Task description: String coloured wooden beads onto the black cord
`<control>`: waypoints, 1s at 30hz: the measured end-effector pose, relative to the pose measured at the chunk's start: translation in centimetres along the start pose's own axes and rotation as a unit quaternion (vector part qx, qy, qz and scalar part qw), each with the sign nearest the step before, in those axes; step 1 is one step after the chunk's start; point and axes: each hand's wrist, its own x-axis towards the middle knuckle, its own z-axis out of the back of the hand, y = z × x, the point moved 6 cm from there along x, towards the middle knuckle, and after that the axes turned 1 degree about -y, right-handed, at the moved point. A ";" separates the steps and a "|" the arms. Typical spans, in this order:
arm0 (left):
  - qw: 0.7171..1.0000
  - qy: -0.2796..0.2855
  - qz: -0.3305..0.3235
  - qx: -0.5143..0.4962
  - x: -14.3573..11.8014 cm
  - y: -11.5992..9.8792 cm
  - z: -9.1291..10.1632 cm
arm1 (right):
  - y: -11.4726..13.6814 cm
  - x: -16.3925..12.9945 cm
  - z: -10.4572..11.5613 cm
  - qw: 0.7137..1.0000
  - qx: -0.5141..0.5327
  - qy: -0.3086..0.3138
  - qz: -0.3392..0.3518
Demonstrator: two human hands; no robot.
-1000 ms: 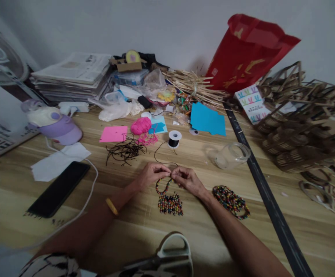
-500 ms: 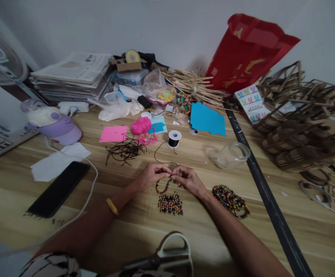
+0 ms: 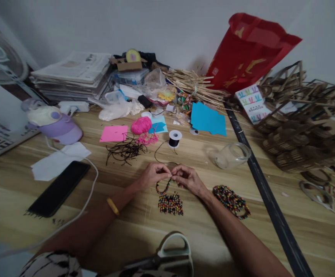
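My left hand [image 3: 155,174] and my right hand [image 3: 188,179] meet fingertip to fingertip, both closed in a pinch. Between them is a string of small coloured beads [image 3: 162,191] that hangs in a loop onto the table. Its black cord [image 3: 167,162] runs behind my fingers toward a white spool of black cord [image 3: 174,139]. The exact spot pinched is hidden by the fingertips. Just below the loop lies a patch of loose multicoloured beads [image 3: 170,204]. Right of my right wrist rests a pile of finished-looking bead strands [image 3: 231,201].
Scissors [image 3: 174,250] lie at the near edge. A glass jar [image 3: 232,155] is on its side to the right. Cut black cords [image 3: 125,150], pink yarn [image 3: 141,125] and blue paper [image 3: 207,119] lie beyond my hands. A phone [image 3: 59,188] and white cable [image 3: 94,186] are left.
Both hands keep their pinch at nearly the same spot, with only a slight shift of the fingers. The beads and surrounding things have not visibly moved.
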 end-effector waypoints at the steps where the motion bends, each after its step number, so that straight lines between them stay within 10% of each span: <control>1: 1.000 -0.003 -0.003 0.004 0.0 -0.1 0.0 | 0.0 0.0 0.0 1.000 -0.008 0.004 0.003; 19: 0.999 -0.033 -0.021 0.004 -0.1 -1.5 -0.2 | -0.6 -0.1 0.3 0.999 -0.015 -0.025 -0.020; 30: 0.959 -0.006 -0.089 0.268 0.0 -2.4 -0.2 | -0.8 -0.3 2.4 0.994 -0.095 -0.052 -0.006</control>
